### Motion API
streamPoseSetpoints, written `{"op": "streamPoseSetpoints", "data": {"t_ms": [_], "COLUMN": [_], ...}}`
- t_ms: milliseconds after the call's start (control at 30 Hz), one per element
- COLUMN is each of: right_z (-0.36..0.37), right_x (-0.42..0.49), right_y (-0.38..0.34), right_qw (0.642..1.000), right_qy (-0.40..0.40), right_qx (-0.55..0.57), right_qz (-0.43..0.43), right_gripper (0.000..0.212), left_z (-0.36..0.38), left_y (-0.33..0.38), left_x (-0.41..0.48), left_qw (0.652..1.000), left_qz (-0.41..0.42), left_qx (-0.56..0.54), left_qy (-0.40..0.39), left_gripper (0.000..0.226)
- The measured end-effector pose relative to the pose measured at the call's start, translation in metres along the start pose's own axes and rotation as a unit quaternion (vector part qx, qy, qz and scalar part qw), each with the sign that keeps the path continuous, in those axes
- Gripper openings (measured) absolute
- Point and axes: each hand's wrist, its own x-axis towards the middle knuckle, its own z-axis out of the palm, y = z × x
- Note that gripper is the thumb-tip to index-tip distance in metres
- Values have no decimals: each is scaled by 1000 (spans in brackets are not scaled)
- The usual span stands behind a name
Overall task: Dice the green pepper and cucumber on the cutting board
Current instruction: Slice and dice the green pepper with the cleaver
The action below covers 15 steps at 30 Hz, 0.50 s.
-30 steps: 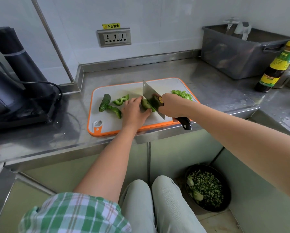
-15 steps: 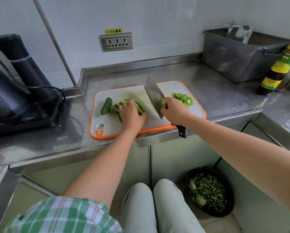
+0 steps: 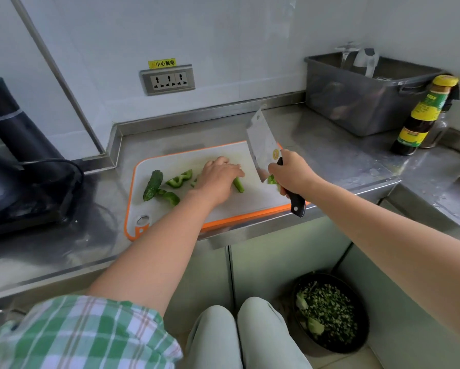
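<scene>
A white cutting board (image 3: 250, 201) with an orange rim lies on the steel counter. On its left part lie a dark green cucumber piece (image 3: 152, 185) and curved green pepper pieces (image 3: 179, 179). My left hand (image 3: 218, 177) rests palm down over a green pepper strip (image 3: 238, 185) in the board's middle. My right hand (image 3: 290, 173) grips the black handle of a cleaver (image 3: 263, 145), blade raised and tilted above the board's right side. A bit of diced green (image 3: 271, 180) shows under my right hand; the rest of the pile is hidden.
A grey plastic tub (image 3: 362, 102) and a dark sauce bottle (image 3: 423, 118) stand at the back right. A black appliance with a cable (image 3: 15, 166) sits at the left. A wall socket (image 3: 167, 80) is behind the board. A black bowl of chopped greens (image 3: 330, 312) is on the floor.
The cleaver has lifted off the board and swung right, blade up. My left hand has shifted and now covers a pepper strip in the board's middle.
</scene>
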Motion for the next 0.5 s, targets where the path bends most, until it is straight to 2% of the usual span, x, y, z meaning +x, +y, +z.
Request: {"op": "streamPoseSetpoints", "data": {"t_ms": [33,167,500], "right_z": [-1,-2,0], "right_x": [-1,-2,-1], "right_y": [2,4,8], "right_qw": [1000,999,985], "right_qy": [-6,-29,-53], "right_qx": [-1,-13,-157], "right_qz": [4,-3,-43], "right_gripper": [5,19,15], "left_z": [0,3,14], "left_y": [1,1,9], "left_x": [3,4,-15], "left_qw": [1000,998,988], "left_qz": [-4,5,-68], "left_qx": [7,49,9], "left_qy": [0,42,141], "left_gripper": [47,22,19]}}
